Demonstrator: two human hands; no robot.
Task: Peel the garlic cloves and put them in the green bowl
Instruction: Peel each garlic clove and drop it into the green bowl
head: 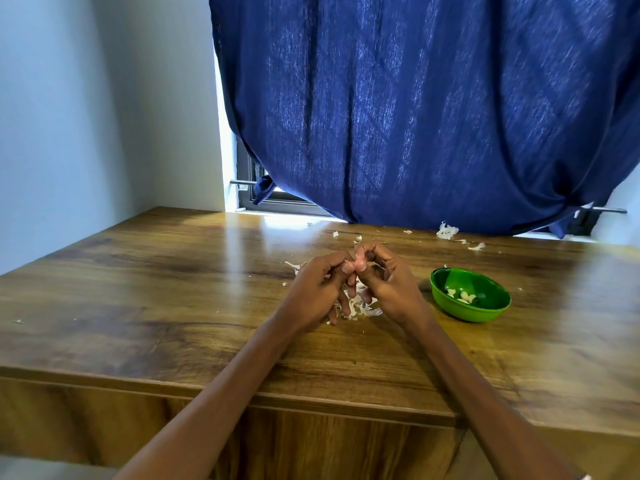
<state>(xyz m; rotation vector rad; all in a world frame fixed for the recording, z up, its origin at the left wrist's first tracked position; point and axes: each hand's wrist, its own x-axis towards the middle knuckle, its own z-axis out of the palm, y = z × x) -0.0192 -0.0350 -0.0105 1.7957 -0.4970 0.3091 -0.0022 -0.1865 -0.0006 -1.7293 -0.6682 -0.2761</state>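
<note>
Wooden table (173, 289) under both hands. Left hand (317, 289) and right hand (384, 282) meet above peel pile (360, 308), fingers curled, pinching small garlic clove (353, 266) between thumbs. Green bowl (485, 313) just right of right hand, few peeled cloves (462, 296) inside. Loose skins near blue curtain (415, 116). No readable writing.

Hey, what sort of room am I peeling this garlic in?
Probably a room in a home, not clearly a kitchen: a glossy wooden table stands against a window covered by a dark blue fabric curtain, beside a plain white wall.
</note>
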